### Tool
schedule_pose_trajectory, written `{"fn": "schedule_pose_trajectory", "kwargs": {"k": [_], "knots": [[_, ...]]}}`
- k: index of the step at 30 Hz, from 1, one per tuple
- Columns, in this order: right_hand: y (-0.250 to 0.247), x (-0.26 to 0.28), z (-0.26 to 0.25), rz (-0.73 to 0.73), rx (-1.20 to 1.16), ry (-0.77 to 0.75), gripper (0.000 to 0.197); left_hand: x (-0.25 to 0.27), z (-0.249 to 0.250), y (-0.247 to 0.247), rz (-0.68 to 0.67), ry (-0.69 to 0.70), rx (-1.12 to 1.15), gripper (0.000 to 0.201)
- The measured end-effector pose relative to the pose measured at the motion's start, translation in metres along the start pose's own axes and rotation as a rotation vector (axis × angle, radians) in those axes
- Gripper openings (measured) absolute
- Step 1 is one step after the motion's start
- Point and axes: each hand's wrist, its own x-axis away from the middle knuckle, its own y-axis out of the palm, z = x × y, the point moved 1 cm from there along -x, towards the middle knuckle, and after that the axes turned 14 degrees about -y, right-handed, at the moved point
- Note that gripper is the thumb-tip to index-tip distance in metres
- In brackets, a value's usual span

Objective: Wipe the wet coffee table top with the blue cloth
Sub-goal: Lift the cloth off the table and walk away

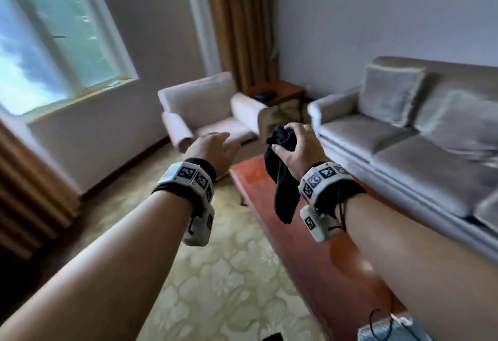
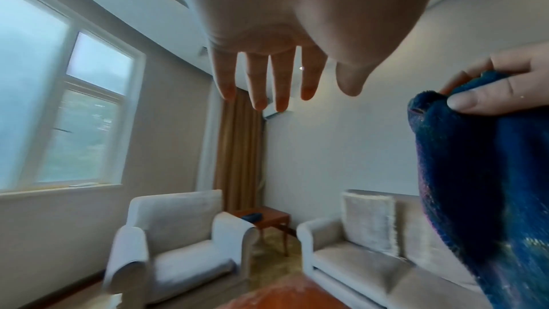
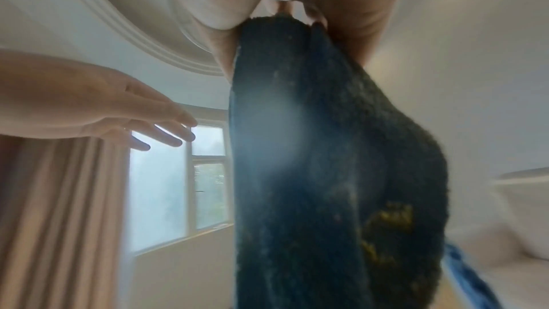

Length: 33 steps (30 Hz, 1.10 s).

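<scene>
My right hand (image 1: pixel 292 146) grips the bunched top of a dark blue cloth (image 1: pixel 280 179), which hangs down in the air over the reddish-brown coffee table (image 1: pixel 272 222). From the left wrist view the cloth (image 2: pixel 481 185) fills the right edge, pinched by right-hand fingers (image 2: pixel 487 100). The right wrist view is mostly filled by the hanging cloth (image 3: pixel 326 161). My left hand (image 1: pixel 213 149) is raised to the left of the cloth, fingers (image 2: pixel 279 83) straight and spread, holding nothing. It does not touch the cloth.
A pale armchair (image 1: pixel 204 109) stands beyond the table's far end. A grey sofa (image 1: pixel 404 136) runs along the table's right side. A small wooden side table (image 1: pixel 275 92) sits in the corner. Patterned floor (image 1: pixel 229 273) lies left of the table, below a window (image 1: pixel 54 39).
</scene>
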Motion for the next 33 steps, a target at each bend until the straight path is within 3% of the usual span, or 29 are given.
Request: {"fn": "schedule_pose_trajectory", "kwargs": {"k": [4, 9, 17, 26, 33], "knots": [[-0.033, 0.002, 0.054, 0.115, 0.199, 0.174, 0.043, -0.05, 0.063, 0.039, -0.07, 0.233, 0.081, 0.034], [-0.069, 0.032, 0.082, 0.335, 0.383, 0.39, 0.042, -0.088, 0.131, 0.086, -0.169, 0.507, 0.1, 0.047], [-0.118, 0.142, 0.106, 0.561, 0.571, 0.762, 0.038, -0.023, 0.24, 0.16, -0.383, 0.919, 0.093, 0.051], [-0.096, 0.289, 0.201, 0.587, 0.509, 1.133, 0.034, 0.066, 0.285, 0.309, -0.53, 1.148, -0.155, 0.046], [-0.041, 0.35, 0.289, 0.495, 0.408, 1.344, 0.032, 0.083, 0.281, 0.411, -0.626, 1.118, -0.318, 0.045]]}}
